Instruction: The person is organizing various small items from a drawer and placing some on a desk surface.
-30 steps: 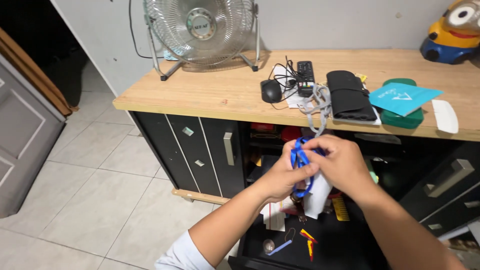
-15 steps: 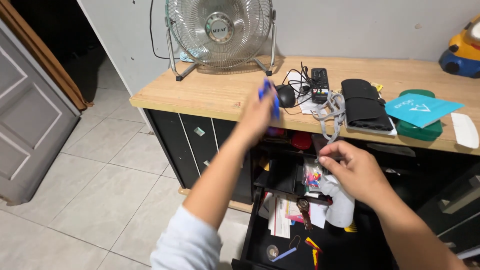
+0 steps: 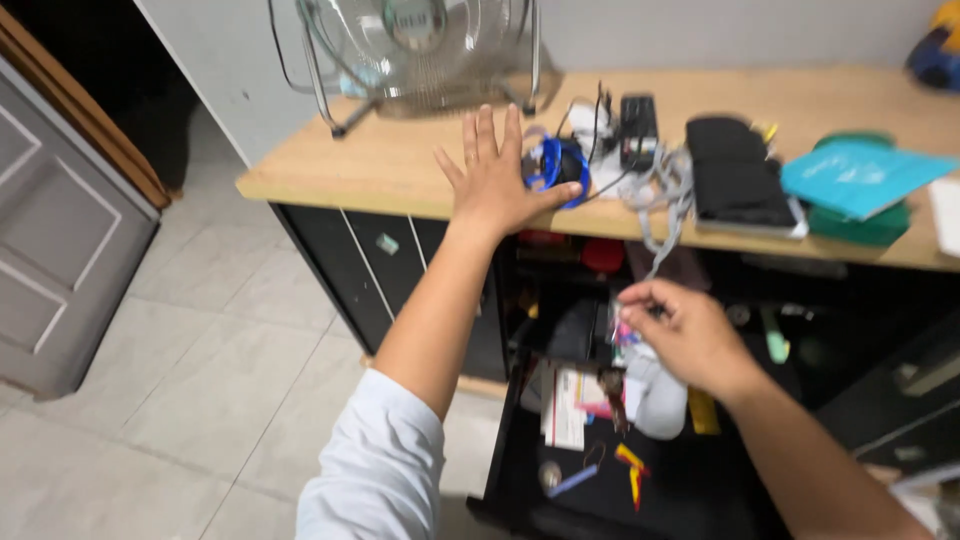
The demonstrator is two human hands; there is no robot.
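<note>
Left hand (image 3: 495,175) spread flat, empty, above wooden counter (image 3: 400,165) | blue strap (image 3: 553,165) coiled beside its thumb (likely light, limp; take the loop) | right hand (image 3: 680,335) pinching small clear packet (image 3: 625,335) over open drawer (image 3: 520,440)

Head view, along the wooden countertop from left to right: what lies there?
Metal fan → open left hand → blue strap → black remote → grey cord → black pouch → teal booklet.
</note>
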